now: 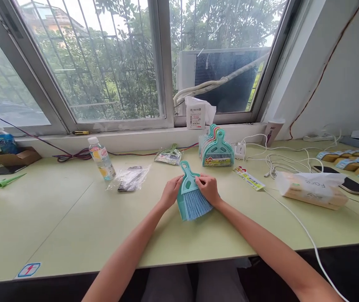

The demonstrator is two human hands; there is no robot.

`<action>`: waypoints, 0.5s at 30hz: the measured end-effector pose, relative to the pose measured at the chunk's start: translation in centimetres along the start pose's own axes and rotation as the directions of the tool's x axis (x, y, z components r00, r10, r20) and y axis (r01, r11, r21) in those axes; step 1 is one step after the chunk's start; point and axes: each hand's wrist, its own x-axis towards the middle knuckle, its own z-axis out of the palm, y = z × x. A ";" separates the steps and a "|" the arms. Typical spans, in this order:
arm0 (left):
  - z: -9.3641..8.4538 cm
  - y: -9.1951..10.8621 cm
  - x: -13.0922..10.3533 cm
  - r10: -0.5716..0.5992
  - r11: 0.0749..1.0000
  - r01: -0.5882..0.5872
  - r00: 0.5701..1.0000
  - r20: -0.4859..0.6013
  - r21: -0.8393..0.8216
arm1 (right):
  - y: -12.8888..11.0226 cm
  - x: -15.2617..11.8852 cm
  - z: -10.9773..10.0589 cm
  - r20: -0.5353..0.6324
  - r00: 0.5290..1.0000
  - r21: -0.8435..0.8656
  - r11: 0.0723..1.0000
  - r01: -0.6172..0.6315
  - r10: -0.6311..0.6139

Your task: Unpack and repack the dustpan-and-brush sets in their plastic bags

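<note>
A small teal hand brush [196, 204] with blue bristles lies against a matching dustpan [182, 209] above the near part of the table, bristles toward me. My left hand [171, 192] is closed on the left edge of the pair. From the other side, my right hand [209, 188] grips the brush's right shoulder, its fingertips on the front. The hanging-hole handle points away from me. Beyond stands a row of similar brush-and-dustpan sets [218, 152], the front one teal. A printed label card [249, 178] lies to the right of my right hand.
Left of my hands are clear plastic sleeves [130, 178], a drink bottle [101, 158] and a bagged item [168, 157]. A tissue pack [313, 189], white cables [276, 161] and a phone [357, 184] lie right. The table edge [88, 272] runs before my lap.
</note>
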 end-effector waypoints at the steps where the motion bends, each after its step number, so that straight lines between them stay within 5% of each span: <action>1: 0.1 -0.2 0.1 0.009 1.000 -0.009 1.000 0.007 0.002 | -0.1 0.0 0.0 -0.003 1.000 0.022 1.000 -0.009 0.009; 6: 0.1 -2.9 0.7 -0.002 0.999 0.003 1.000 -0.014 0.035 | -1.6 0.4 -1.3 -0.041 0.993 0.220 0.970 -0.099 0.111; 11: -3.5 -6.5 1.9 -0.110 0.979 0.135 0.981 -0.160 0.150 | -0.8 1.9 -4.7 -0.292 0.951 0.267 0.963 -0.019 0.099; 15: -6.1 -7.9 2.0 -0.167 0.910 0.241 0.958 -0.233 0.338 | 3.9 2.0 -6.2 -0.129 0.991 0.039 0.998 -0.042 0.047</action>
